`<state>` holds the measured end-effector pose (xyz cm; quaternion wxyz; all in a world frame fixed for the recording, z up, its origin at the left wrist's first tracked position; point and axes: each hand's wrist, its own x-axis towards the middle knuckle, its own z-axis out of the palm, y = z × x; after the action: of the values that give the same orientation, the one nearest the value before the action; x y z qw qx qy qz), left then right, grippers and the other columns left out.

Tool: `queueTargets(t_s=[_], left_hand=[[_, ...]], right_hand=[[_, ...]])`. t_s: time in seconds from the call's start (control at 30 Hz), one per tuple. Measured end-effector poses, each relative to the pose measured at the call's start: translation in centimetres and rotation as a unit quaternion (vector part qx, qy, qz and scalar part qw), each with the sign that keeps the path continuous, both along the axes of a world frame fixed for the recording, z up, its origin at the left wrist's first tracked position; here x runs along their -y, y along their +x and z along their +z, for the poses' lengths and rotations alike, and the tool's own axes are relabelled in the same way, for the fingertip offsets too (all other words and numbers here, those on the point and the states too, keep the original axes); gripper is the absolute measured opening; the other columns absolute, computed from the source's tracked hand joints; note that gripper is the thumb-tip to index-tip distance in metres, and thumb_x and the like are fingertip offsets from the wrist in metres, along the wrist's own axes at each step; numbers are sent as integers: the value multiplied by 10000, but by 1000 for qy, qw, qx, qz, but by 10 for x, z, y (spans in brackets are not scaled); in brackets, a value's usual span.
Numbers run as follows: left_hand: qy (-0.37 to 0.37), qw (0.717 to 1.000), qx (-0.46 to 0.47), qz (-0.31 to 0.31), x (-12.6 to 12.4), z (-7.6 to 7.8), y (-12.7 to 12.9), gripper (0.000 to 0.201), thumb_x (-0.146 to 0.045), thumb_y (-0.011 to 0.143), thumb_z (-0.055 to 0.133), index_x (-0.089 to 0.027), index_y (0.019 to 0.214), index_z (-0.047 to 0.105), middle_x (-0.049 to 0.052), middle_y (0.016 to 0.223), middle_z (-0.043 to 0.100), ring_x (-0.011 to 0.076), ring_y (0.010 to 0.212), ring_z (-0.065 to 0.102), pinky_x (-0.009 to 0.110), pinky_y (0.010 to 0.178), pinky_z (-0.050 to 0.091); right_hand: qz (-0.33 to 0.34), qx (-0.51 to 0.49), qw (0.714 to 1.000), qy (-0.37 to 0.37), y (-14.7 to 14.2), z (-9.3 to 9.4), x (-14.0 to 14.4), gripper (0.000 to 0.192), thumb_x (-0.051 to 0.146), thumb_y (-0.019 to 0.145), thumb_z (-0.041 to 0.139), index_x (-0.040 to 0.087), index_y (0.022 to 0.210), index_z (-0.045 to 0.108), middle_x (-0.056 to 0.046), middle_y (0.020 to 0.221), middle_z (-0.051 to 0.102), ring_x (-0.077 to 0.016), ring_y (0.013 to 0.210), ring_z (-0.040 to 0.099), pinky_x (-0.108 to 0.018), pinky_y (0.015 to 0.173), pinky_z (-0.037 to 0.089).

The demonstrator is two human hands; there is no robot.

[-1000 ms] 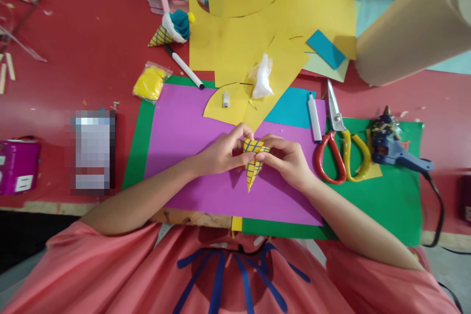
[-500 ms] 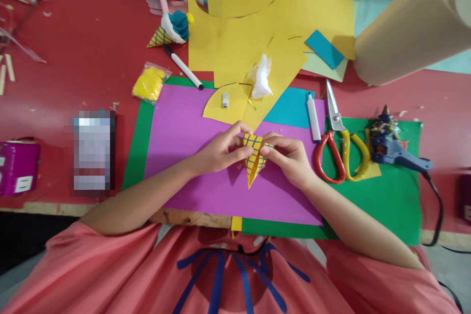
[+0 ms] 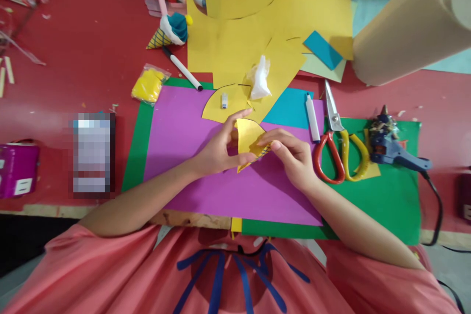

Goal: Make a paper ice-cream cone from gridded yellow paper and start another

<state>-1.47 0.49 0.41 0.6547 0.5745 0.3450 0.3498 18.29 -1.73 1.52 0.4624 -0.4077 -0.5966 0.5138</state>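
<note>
A yellow paper piece [image 3: 249,138] with a curved top edge is held over the purple sheet [image 3: 206,191]. Its plain side faces up, and a strip of blue checked lines shows along its lower right edge. My left hand [image 3: 221,149] grips its left side, thumb near the bottom point and index finger raised above. With thumb and fingers, my right hand [image 3: 292,154] pinches the right edge. Beyond them lies a yellow paper sector [image 3: 217,108] with a small white cap-like piece [image 3: 224,101] and a bag of white clay [image 3: 260,81].
Scissors [image 3: 334,122] and a blue glue gun [image 3: 399,149] lie right, near a white marker [image 3: 312,117]. A finished paper ice-cream cone [image 3: 160,38], a bag of yellow clay [image 3: 149,84] and a phone [image 3: 91,154] are left. A cardboard tube [image 3: 397,34] stands back right.
The paper was folded in a cone shape with its checked side out; now it is spread flatter, plain side up. My left hand has opened wider around it.
</note>
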Motion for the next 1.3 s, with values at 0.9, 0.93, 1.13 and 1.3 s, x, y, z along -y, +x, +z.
queueTargets(t_s=[0.9,0.93,1.13,1.3], left_hand=[[-331,937,112,-3,-4,6,6,357,-312,820,590,-121,1122,581,115,936,735,221,747,726,294,606,581],[-333,936,115,5,-5,5,7,353,-318,819,598,-130,1117,579,112,954,733,220,768,725,295,613,586],[-330,933,144,19,-6,-3,7,384,-367,788,612,-148,1102,577,111,972,725,245,865,707,337,668,600],[-327,941,88,11,-4,0,7,388,-338,784,597,-118,1102,569,107,867,724,217,722,709,296,592,563]], right_hand=[[-37,420,901,103,59,57,11,379,290,916,531,260,1292,566,-103,1292,582,-260,1198,552,-434,1023,442],[-65,465,877,104,77,61,16,383,286,919,513,245,1295,569,-114,1278,596,-270,1208,550,-440,1028,442],[-207,733,642,-91,209,36,46,698,372,761,634,121,1395,486,-259,1273,596,-448,1140,568,-564,891,476],[-190,741,642,-45,235,6,44,635,387,757,640,183,1348,533,-208,1097,685,-366,1015,634,-460,823,489]])
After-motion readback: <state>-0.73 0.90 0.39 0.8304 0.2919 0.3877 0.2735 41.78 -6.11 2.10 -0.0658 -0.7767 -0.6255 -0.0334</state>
